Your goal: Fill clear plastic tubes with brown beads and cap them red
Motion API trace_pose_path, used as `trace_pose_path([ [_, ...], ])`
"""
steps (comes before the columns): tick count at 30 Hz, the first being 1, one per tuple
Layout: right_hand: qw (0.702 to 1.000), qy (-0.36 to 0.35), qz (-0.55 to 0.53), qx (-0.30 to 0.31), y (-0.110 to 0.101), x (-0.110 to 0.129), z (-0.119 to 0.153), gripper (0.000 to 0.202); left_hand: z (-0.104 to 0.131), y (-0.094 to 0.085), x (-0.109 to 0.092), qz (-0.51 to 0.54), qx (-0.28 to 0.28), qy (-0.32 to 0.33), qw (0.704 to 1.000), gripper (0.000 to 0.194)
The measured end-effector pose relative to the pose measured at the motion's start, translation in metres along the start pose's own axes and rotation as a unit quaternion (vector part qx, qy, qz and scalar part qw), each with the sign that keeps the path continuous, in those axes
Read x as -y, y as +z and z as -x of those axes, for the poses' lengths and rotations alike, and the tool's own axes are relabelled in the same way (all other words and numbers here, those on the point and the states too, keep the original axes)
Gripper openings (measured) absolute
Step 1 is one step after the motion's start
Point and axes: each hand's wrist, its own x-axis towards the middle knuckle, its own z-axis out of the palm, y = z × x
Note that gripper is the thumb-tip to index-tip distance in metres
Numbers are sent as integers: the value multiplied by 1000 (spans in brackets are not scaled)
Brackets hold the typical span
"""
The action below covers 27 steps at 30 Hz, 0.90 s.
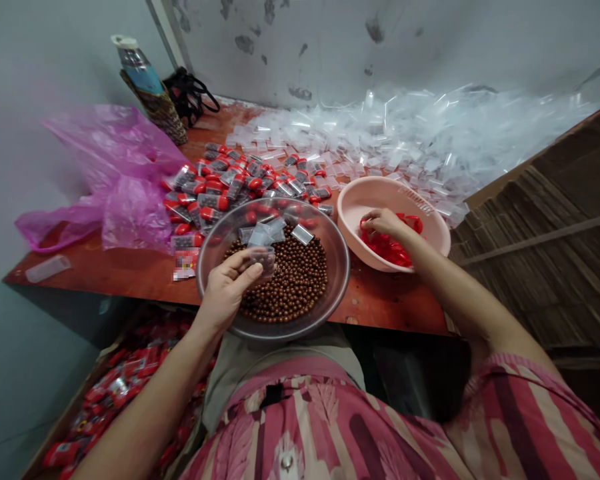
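Note:
My left hand (230, 283) is closed on a small clear plastic container (264, 261) with brown balls in it, above the metal bowl (343, 287). The bowl holds many shiny brown balls (295, 287), with several clear empty containers (303, 234) lying on top of them. To the right, my right hand (383, 223) reaches into a pink plastic basin (353, 197). Its fingers curl down at the red plastic caps (387, 248) there; what lies between the fingertips is hidden.
Filled red-capped containers (235, 180) are heaped behind the bowl. Clear empties (405, 133) pile along the wall. A purple plastic bag (135, 200) and a bottle (143, 73) stand left. Red packets (125, 380) fill a box below; stacked cardboard (540, 233) is right.

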Motion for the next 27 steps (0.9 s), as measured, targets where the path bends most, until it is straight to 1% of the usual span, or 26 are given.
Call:
trace_pose_path([
  [3,995,-33,-86,-33,-8,3,10,32,0,-1,1,4,13,0,1000,39],
  [5,980,-55,-180,-59,-13,9,18,40,0,-1,2,13,23,2,1000,37],
  [7,948,-88,-297,-74,-14,19,27,47,0,-2,3,25,39,4,999,36],
  [9,914,-129,-378,-66,-10,36,38,49,0,-2,4,38,54,7,998,35],
  [11,901,-166,-400,-32,0,59,51,47,0,-2,5,47,65,15,997,33],
  [15,881,-204,-426,41,32,109,76,40,-1,0,6,55,83,34,994,34],
  [18,878,-224,-418,65,55,138,90,40,-1,1,6,80,71,54,993,36],
  [20,882,-235,-403,70,66,151,95,42,-1,1,6,94,76,65,991,34],
  [22,882,-235,-400,80,75,158,97,44,-1,1,6,103,93,64,988,31],
  [25,876,-231,-413,95,83,161,97,44,-1,1,7,114,99,59,987,31],
  [27,877,-227,-410,106,85,161,99,43,-1,1,8,117,95,61,987,33],
])
